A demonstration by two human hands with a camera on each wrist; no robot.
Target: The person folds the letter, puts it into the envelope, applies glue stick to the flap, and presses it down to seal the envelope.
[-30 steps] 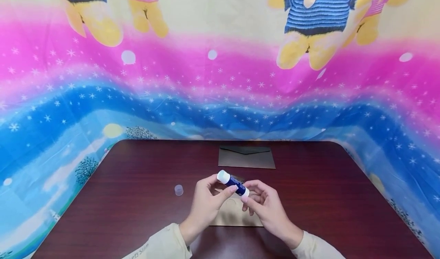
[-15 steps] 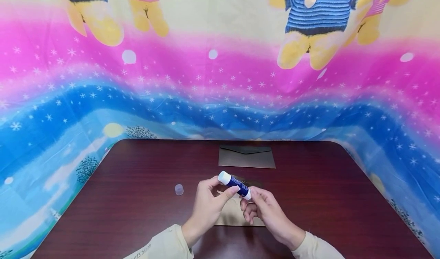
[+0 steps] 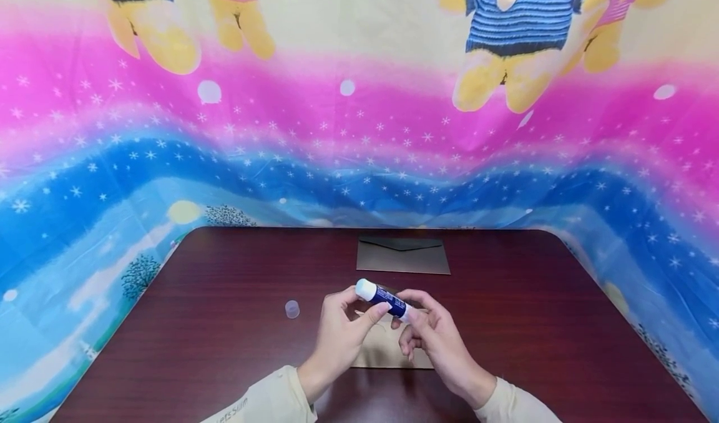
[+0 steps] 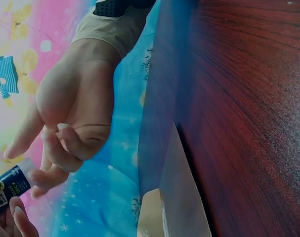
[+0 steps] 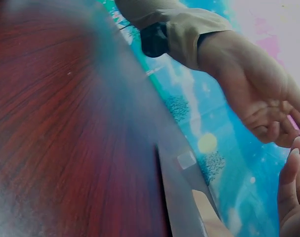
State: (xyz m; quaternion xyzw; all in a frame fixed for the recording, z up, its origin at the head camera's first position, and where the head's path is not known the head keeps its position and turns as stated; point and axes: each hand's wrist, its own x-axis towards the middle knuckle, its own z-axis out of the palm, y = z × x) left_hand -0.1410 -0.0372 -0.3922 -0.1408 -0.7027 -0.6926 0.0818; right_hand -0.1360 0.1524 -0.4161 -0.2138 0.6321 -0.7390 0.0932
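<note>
My left hand [image 3: 339, 335] grips the middle of a blue and white glue stick [image 3: 387, 302], thumb in front and fingers behind. The stick is tilted, its white end up to the left. At the lower right end, my right hand [image 3: 440, 342] pinches the white base between thumb and forefinger, its other fingers curled below. In the left wrist view, the right hand [image 4: 80, 108] reaches toward the base of the labelled glue stick [image 4: 11, 187]. A tan envelope [image 3: 387, 351] lies on the table beneath both hands, partly hidden by them.
A translucent cap [image 3: 292, 309] stands on the dark red-brown table [image 3: 196, 323], left of the hands. Farther back lies a grey-brown envelope [image 3: 402, 257] with a dark flap. A printed cloth [image 3: 337, 130] hangs around the table's far side.
The right fingers loosen and shift on the glue stick's base, then pinch it again. The left hand holds the stick almost still. Envelopes and cap stay put.
</note>
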